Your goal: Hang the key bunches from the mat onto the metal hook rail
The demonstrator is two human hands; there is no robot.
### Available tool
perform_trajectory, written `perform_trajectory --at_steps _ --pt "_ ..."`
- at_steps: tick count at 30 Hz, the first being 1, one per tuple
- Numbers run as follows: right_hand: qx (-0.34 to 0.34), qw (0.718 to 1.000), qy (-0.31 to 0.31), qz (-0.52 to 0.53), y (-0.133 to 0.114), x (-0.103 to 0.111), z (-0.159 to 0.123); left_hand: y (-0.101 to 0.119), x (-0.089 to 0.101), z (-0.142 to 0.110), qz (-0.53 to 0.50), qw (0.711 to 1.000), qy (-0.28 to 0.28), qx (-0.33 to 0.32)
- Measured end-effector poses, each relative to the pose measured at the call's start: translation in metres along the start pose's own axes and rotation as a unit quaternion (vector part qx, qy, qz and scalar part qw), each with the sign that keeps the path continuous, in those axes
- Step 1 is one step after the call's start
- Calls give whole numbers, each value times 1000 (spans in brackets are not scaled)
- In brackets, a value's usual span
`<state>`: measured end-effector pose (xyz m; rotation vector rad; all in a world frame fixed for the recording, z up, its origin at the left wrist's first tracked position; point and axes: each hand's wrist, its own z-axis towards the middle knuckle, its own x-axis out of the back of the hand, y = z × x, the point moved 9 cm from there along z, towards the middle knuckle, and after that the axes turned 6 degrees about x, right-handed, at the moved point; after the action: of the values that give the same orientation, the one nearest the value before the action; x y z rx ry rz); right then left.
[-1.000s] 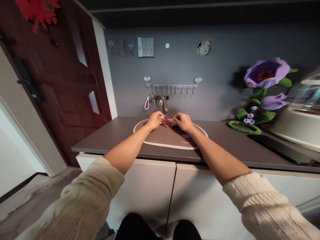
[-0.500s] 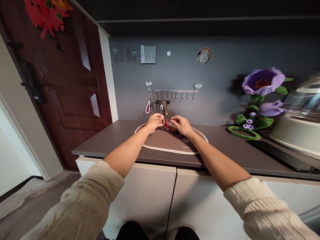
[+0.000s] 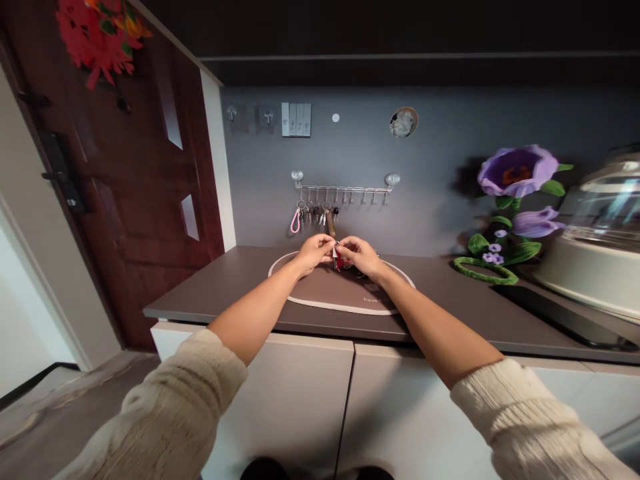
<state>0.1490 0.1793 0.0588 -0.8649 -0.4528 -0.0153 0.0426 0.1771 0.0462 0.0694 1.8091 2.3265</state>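
Note:
My left hand [image 3: 315, 253] is closed in a pinch at the top of a small bunch of keys [image 3: 337, 261] with a red piece on it. The bunch hangs between my hands, just above an oval brown mat [image 3: 330, 299] with a pale rim. My right hand [image 3: 362, 255] meets the left at the top of the bunch, thumb and finger pinched there; the ring itself is mostly hidden by fingertips. Some small dark items lie on the mat, partly behind my right hand. Behind, a clear hook rail [image 3: 345, 189] carries several keys and a pink loop [image 3: 295, 221] on its left hooks.
On the right of the counter [image 3: 200, 283] stand a purple artificial flower [image 3: 517, 175] with a green base, a flat black object [image 3: 560, 313] and a cream appliance [image 3: 590, 267] with a clear dome. A dark red door [image 3: 135, 200] is at the left. A dark shelf [image 3: 400, 40] overhangs the counter.
The keys hung from my left hand with the right hand apart; now the right fingertips have come in to meet the left at their top. My view has tipped upward slightly.

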Motion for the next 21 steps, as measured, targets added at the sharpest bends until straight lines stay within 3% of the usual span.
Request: perform_trajectory --at_steps 5,16,21 --pt "-27 996 24 79 -1 3 -2 4 -1 2 -18 1000 -9 -24" --pt "14 991 74 108 -10 16 1 11 -5 2 -11 998 -12 -60" --pt "-6 982 102 161 -5 21 2 13 3 4 44 995 39 -83"
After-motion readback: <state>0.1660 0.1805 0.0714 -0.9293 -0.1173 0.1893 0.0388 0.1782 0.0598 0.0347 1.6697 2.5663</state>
